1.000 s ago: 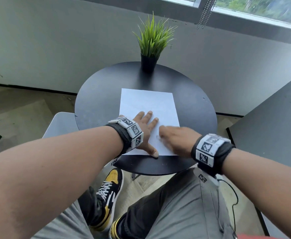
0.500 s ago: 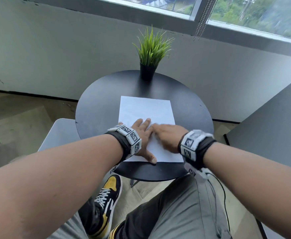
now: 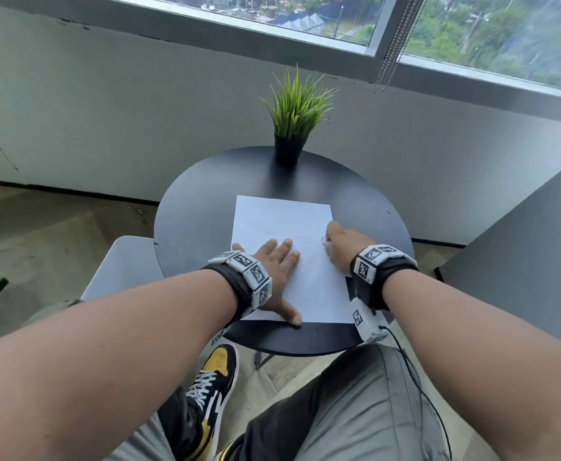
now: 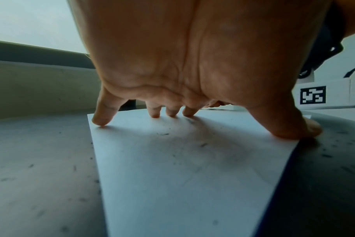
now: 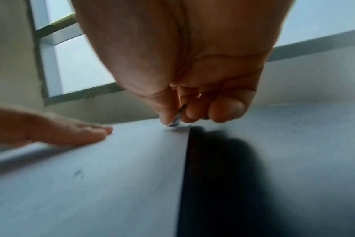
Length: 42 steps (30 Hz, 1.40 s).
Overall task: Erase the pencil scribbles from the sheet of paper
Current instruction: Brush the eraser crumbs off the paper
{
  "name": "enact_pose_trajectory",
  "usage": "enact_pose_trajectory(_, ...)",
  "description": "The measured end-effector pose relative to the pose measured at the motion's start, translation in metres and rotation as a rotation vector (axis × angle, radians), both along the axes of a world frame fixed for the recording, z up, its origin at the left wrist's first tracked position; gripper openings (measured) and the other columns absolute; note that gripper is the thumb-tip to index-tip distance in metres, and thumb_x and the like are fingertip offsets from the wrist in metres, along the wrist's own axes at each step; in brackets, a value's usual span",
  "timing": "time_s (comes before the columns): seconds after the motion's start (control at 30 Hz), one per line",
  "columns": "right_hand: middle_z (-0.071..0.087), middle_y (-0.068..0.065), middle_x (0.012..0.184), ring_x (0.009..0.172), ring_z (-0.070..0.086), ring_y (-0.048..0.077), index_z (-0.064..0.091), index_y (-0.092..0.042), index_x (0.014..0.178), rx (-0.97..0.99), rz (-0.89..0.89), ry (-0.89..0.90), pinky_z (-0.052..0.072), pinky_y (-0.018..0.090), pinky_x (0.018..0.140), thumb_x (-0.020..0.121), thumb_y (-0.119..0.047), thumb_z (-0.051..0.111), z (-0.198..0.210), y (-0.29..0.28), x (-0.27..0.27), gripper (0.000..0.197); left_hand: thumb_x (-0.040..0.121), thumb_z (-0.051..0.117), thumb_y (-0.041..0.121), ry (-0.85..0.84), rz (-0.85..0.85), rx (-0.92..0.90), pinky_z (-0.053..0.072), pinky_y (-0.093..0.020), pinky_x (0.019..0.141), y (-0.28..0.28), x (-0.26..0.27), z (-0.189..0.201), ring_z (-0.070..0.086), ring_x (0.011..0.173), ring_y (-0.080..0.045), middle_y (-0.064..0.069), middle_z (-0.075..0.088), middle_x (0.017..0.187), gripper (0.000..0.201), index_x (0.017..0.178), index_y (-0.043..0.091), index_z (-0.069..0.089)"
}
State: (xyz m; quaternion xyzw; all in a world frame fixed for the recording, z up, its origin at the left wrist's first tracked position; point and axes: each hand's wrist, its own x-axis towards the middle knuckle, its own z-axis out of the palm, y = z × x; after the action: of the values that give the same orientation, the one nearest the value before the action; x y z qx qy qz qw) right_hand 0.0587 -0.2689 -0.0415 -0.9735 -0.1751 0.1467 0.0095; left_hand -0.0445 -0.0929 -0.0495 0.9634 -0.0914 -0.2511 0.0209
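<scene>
A white sheet of paper (image 3: 284,224) lies on the round black table (image 3: 199,214). My left hand (image 3: 277,261) lies flat on the sheet's near left part, fingers spread, thumb at the near edge. Under that palm the paper (image 4: 172,176) carries faint grey smudges and eraser crumbs. My right hand (image 3: 339,244) sits at the sheet's right edge with curled fingers. In the right wrist view its thumb and fingers pinch a small eraser (image 5: 177,119) whose tip touches the paper (image 5: 111,168) at that edge. No clear scribbles show in the head view.
A small potted grass plant (image 3: 294,128) stands at the table's far side. A grey wall and window lie behind. A dark panel (image 3: 522,244) rises on the right, a pale stool (image 3: 122,264) on the left. My knees are under the near table edge.
My right hand has slid from beside the left hand's fingers out to the sheet's right edge. The left hand has stayed pressing on the paper. The head view has tilted upward.
</scene>
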Motion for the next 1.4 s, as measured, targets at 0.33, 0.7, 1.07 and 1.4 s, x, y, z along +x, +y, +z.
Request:
enact_pose_trajectory(0.33,0.064,0.008,0.100,0.083,0.055,0.032,0.037,-0.018,0.104,-0.006,0.289,0.109,0.046,0.040,0.072,0.100,-0.035,0.035,0.005,-0.003,-0.066,0.018,0.071,0.053,0.088,-0.153,-0.084,-0.047,0.028,-0.060,0.107,0.007,-0.015,0.007,0.032,0.140,-0.022,0.008,0.033,0.152,0.088,0.134,0.028,0.044)
enact_pose_trajectory(0.7,0.061,0.010,0.103,0.088,0.056,0.032,0.026,-0.021,0.093,-0.046,0.356,-0.005,0.043,0.038,0.069,0.102,-0.035,0.030,0.005,0.002,-0.041,0.018,0.058,0.061,0.093,-0.016,-0.004,0.048,0.024,-0.070,0.110,0.013,0.008,0.001,-0.007,0.153,-0.028,0.002,-0.016,0.167,0.134,0.158,0.037,-0.008)
enact_pose_trajectory(1.07,0.056,0.007,0.106,0.089,0.055,0.030,0.034,-0.020,0.103,-0.130,0.398,-0.008,0.045,0.037,0.073,0.100,-0.025,0.036,0.017,0.002,-0.034,0.006,0.054,0.059,0.095,-0.046,-0.031,0.089,0.031,-0.067,0.109,0.014,0.012,0.000,-0.003,0.152,-0.030,0.000,-0.012,0.167,0.136,0.158,0.036,-0.006)
enact_pose_trajectory(1.4,0.060,0.008,0.103,0.084,0.052,0.031,0.031,-0.018,0.094,-0.044,0.125,0.035,0.046,0.041,0.076,0.102,-0.034,0.031,0.010,-0.046,-0.030,0.017,0.053,0.050,0.101,-0.009,0.124,0.068,0.021,-0.069,0.113,0.019,0.012,-0.001,-0.008,0.150,-0.047,-0.012,-0.025,0.163,0.116,0.146,0.064,-0.007)
